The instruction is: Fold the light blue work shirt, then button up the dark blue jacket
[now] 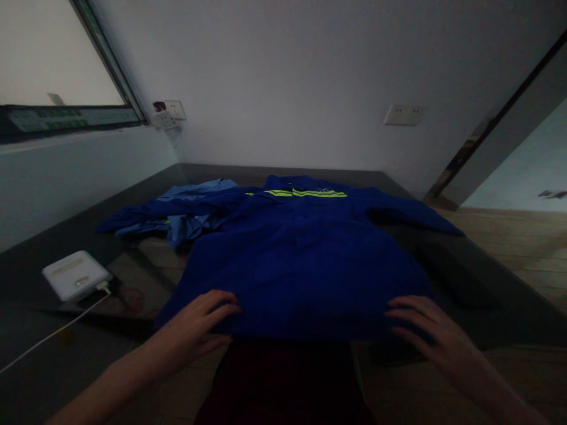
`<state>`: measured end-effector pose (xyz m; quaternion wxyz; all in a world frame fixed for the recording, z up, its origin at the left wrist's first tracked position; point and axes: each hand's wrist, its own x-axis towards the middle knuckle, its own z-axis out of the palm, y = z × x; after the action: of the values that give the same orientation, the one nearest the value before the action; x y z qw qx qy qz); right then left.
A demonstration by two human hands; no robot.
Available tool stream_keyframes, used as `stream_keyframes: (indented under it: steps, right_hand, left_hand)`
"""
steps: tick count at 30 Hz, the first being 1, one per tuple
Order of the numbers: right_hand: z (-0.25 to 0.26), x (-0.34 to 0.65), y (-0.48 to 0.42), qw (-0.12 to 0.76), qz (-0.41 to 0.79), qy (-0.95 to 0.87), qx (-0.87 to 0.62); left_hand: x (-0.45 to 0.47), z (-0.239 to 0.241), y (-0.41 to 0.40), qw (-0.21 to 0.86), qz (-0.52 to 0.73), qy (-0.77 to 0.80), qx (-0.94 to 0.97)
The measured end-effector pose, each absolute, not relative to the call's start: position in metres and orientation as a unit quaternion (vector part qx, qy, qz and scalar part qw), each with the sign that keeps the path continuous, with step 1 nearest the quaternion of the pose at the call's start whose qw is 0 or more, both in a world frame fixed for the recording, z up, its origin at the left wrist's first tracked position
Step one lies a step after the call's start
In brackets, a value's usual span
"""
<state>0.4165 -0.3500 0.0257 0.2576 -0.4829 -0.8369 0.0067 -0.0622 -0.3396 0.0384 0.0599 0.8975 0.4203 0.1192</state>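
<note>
A dark blue work jacket [301, 254] lies spread over the dark table, its collar toward the wall and its hem along the near edge. Yellow-green reflective strips cross its chest, and its right-hand sleeve in view stretches out sideways. My left hand [204, 321] is at the near left corner of the hem, fingers apart and slightly curled. At the near right corner is my right hand [425, 327], its fingers likewise spread. Whether the fingertips press on the cloth is hard to make out in the dim light.
Crumpled lighter blue clothing [190, 227] lies beneath the jacket's left-hand sleeve. A white box-shaped device [77, 274] with a white cable [57, 336] stands on the left of the table [146, 260]. A flat black object [456, 274] lies at right. Behind is a wall with sockets [405, 114].
</note>
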Motion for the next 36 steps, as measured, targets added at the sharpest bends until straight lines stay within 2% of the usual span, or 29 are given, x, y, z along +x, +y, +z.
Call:
stream_keyframes:
  steps: [5, 10, 13, 24, 31, 36]
  right_hand:
    - [0.007, 0.385, -0.349, 0.202, 0.023, -0.881, -0.426]
    - [0.006, 0.385, -0.344, 0.198, 0.018, -0.888, -0.416]
    - [0.012, 0.377, -0.343, 0.201, 0.027, -0.889, -0.411]
    - [0.004, 0.274, -0.35, 0.281, -0.023, -0.873, -0.398]
    - [0.003, 0.27, -0.358, 0.361, -0.028, -0.846, -0.391]
    - [0.001, 0.271, -0.363, 0.37, -0.041, -0.858, -0.355]
  left_hand:
    - [-0.034, 0.028, -0.337, 0.053, 0.112, 0.375, 0.919]
    - [-0.028, 0.031, -0.333, 0.084, 0.119, 0.349, 0.926]
    - [-0.018, 0.032, -0.334, 0.049, 0.134, 0.342, 0.929]
    - [0.051, 0.018, -0.326, -0.019, 0.177, 0.282, 0.943]
    - [0.053, 0.021, -0.334, -0.038, 0.269, 0.243, 0.931]
    - [0.055, 0.023, -0.341, -0.017, 0.272, 0.239, 0.932]
